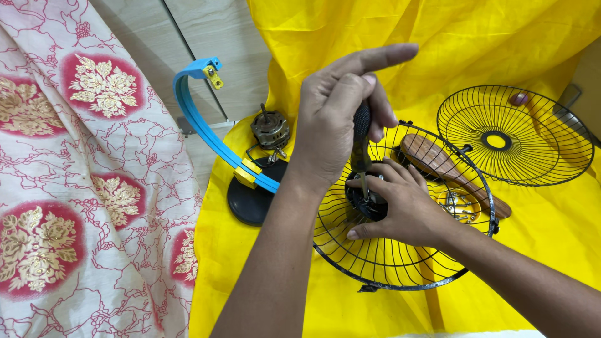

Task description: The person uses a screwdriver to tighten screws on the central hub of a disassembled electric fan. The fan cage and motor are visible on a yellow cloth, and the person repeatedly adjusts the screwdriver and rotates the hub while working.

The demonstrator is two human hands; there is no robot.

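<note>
Centre frame: left hand (335, 119) fingers wrapped on screwdriver (361, 147), held vertical over the hub; right hand (400, 206) fingers spread, pressing wire fan guard (400, 263) flat to steady it.

Screwdriver (361, 147) tip hidden behind hands, 2nd grille (514, 134) edge cut off right, forearms cropped btm
</note>
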